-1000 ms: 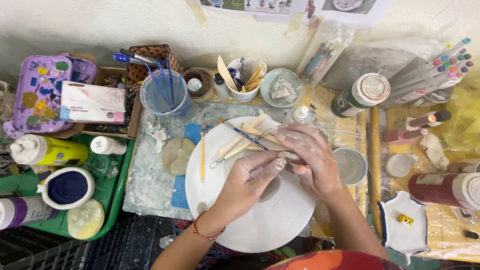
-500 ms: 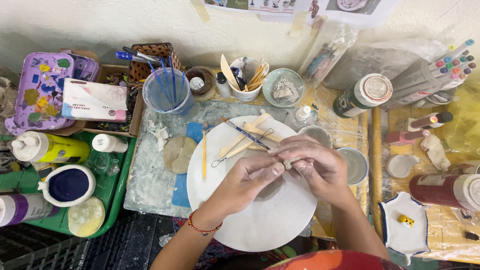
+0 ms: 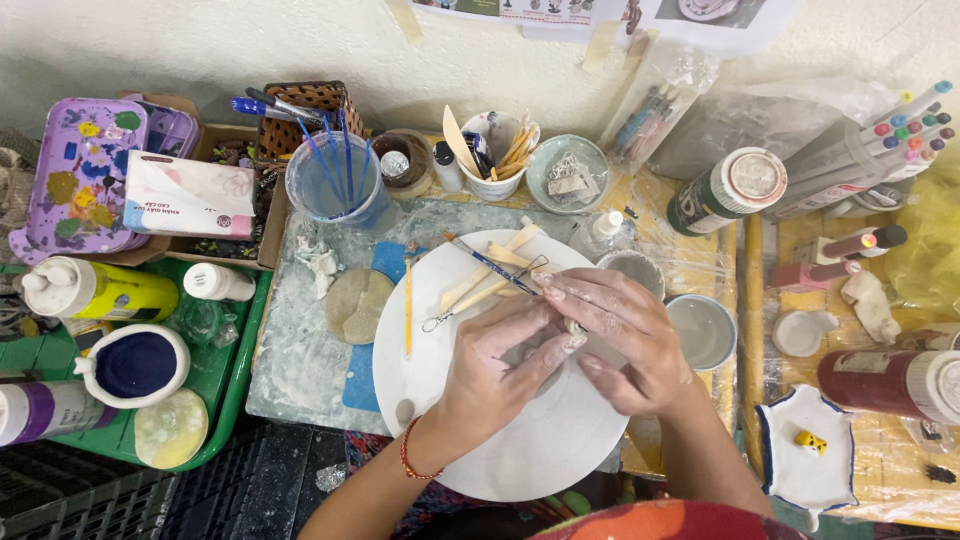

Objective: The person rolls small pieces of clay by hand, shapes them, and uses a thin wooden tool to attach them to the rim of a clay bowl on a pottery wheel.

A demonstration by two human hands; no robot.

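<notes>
Both my hands meet over a white round turntable (image 3: 520,440) in the middle of the table. My left hand (image 3: 495,375) and my right hand (image 3: 620,335) are dusted with clay and pinch a small pale lump of clay (image 3: 573,327) between the fingertips; most of the lump is hidden. A red thread bracelet (image 3: 407,455) circles my left wrist. Several wooden and wire-loop modelling tools (image 3: 480,275) lie on the far side of the turntable, just beyond my fingers. A thin yellow stick (image 3: 408,305) rests on its left side.
A flat clay disc (image 3: 358,305) lies left of the turntable. Behind stand a blue cup of brushes (image 3: 335,185), a tool cup (image 3: 495,160) and a small bowl (image 3: 568,172). A green tray (image 3: 232,385) with paint bottles sits left; water cups (image 3: 702,330) and jars right.
My hands have stayed over the turntable; the fingers shifted slightly, drawing closer together around the clay lump. The view has tilted a little.
</notes>
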